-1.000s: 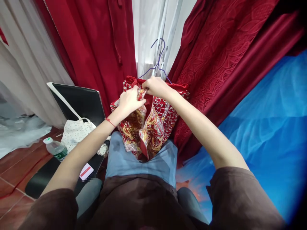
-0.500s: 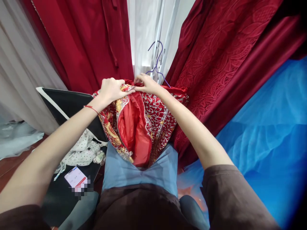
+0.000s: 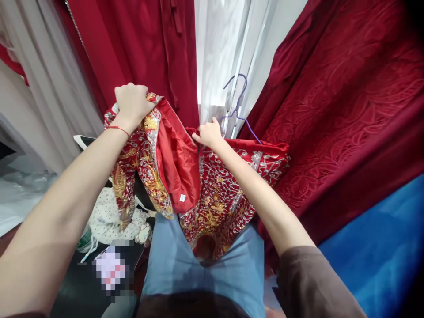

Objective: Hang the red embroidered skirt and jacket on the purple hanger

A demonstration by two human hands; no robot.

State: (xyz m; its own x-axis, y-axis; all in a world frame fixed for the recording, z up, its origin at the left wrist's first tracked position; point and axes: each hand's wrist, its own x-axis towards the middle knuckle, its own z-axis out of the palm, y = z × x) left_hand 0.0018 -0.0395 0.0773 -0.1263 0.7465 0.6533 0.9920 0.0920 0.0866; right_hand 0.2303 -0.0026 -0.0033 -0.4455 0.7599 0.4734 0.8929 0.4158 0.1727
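Note:
My left hand (image 3: 132, 102) is closed around the shoulder of a red embroidered jacket (image 3: 152, 176), gold and silver on the outside with a plain red lining. The jacket hangs open, its lining and a small white label facing me. My right hand (image 3: 208, 134) pinches the upper edge of a red skirt-like garment (image 3: 221, 190) with silver and gold embroidery; whether it also holds the jacket's edge I cannot tell. Behind that garment's red waistband stands a purple wire hanger (image 3: 236, 101), its lower part hidden. The embroidered cloth hangs down over my knees.
Dark red garments (image 3: 344, 132) hang on the right, with blue tulle (image 3: 380, 247) below. More red cloth (image 3: 132, 48) hangs at left, beside pale drapes (image 3: 49, 88). On a black seat (image 3: 79, 282) lie a dotted white cloth bag (image 3: 102, 216) and a blurred pinkish card-like item (image 3: 111, 267).
My left hand has moved left and up, drawing the jacket away from the skirt-like garment and spreading it wider. My hands, close together before, are now apart. The view has shifted slightly.

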